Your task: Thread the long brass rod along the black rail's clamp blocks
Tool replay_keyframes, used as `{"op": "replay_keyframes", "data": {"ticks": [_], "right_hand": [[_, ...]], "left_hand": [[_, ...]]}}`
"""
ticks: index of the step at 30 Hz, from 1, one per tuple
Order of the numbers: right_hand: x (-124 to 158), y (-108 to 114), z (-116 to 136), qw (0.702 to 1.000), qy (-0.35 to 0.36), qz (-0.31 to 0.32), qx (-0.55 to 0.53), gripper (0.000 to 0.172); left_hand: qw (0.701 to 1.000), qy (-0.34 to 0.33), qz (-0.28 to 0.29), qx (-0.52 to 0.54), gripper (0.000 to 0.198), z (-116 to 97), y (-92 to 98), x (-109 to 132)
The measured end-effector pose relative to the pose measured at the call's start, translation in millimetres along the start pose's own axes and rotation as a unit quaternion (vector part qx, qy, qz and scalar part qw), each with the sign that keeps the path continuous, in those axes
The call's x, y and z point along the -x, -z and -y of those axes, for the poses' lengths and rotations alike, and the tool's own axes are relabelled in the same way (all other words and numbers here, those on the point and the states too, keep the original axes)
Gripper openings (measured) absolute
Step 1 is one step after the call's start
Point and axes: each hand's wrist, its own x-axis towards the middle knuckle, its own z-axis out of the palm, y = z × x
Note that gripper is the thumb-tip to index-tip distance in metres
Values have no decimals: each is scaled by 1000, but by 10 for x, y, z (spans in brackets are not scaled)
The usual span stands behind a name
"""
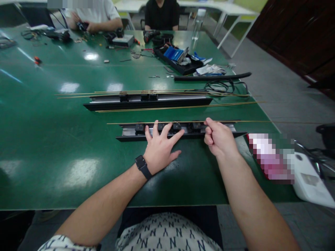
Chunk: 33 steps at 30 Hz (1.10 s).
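A long black rail with a silver channel and several black blocks (131, 131) lies across the green table (52, 139) in front of me. My left hand (161, 148), a black watch on its wrist, rests flat on the rail with fingers spread over the blocks. My right hand (218, 137) is closed in a pinch on a thin brass rod (125, 123) that runs along the rail's far side and sticks out past the table's right edge.
A second rail (149, 101) with several more brass rods lies farther back. Behind it are a black tray with blue parts (178, 59), gloves, cables and a clear bottle (197, 24). Two people sit at the far side. A white device (311, 181) sits at right.
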Motion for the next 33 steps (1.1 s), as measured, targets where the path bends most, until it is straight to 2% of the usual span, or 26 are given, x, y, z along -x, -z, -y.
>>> {"op": "replay_keyframes", "data": {"ticks": [28, 33], "right_hand": [[43, -11, 27, 1000, -5, 7, -1, 20], [38, -22, 25, 1000, -1, 2, 6, 26]], "left_hand": [[1000, 0, -1, 0, 75, -1, 2, 2], [1000, 3, -2, 5, 74, -4, 2, 5]]}}
